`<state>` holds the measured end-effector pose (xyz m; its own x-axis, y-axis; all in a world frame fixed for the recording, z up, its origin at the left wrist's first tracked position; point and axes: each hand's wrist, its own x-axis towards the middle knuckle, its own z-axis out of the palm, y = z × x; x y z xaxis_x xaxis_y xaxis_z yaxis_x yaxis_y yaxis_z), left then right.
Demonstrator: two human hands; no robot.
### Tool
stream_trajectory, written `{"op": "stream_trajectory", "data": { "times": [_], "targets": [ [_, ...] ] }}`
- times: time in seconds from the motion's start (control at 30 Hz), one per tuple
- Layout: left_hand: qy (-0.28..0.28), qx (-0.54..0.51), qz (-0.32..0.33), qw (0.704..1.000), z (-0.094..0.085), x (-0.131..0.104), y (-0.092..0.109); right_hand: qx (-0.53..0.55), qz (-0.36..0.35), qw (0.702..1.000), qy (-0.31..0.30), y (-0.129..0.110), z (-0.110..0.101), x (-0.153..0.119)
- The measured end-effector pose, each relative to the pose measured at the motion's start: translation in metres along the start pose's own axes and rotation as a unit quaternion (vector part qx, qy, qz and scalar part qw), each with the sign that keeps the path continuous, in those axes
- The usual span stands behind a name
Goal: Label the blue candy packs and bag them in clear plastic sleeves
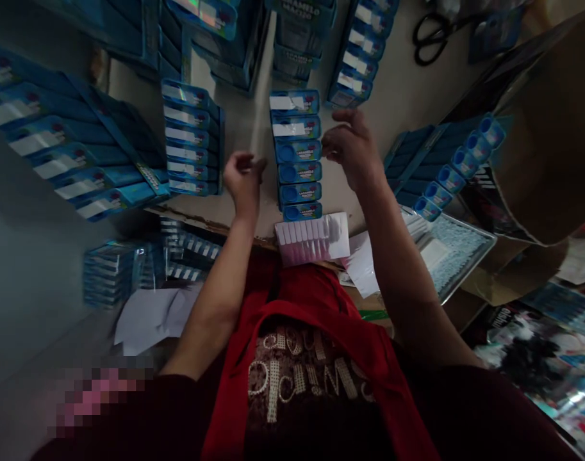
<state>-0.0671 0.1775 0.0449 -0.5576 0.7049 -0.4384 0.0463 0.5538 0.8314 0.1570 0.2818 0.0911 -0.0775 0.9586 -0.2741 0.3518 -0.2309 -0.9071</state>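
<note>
Between my two hands stands a column of blue boxes [299, 173]; the two farthest carry white strips, while the nearer ones show bare round spots and lettering. My left hand [244, 179] is just left of the column, its fingers bent together around something I cannot make out, near a blurred pale strip [264, 89]. My right hand [347, 144] is at the column's right side with curled fingertips close to the third box; whatever they hold is too small to tell. A sheet of white stickers [311, 238] lies at the near end of the column.
More blue boxes with white strips [189, 137] stand on the left, and others [352, 57] at the back. Blue boxes with round spots [446, 173] lean on the right. Black scissors [431, 38] lie at the back right, beyond a tray of pale blue pieces [458, 246].
</note>
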Motion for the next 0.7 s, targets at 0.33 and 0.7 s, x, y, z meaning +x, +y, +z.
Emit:
{"op": "stream_trajectory", "data": {
  "times": [0.33,0.7],
  "targets": [
    [-0.297,0.359,0.149,0.872,0.056,-0.175,-0.072,-0.345,-0.010,0.935,-0.085,0.121,-0.042,-0.182],
    [-0.315,0.408,0.118,0.849,0.081,-0.138,-0.079,-0.408,-0.063,0.892,-0.184,0.152,-0.029,-0.179]
  ]
}}
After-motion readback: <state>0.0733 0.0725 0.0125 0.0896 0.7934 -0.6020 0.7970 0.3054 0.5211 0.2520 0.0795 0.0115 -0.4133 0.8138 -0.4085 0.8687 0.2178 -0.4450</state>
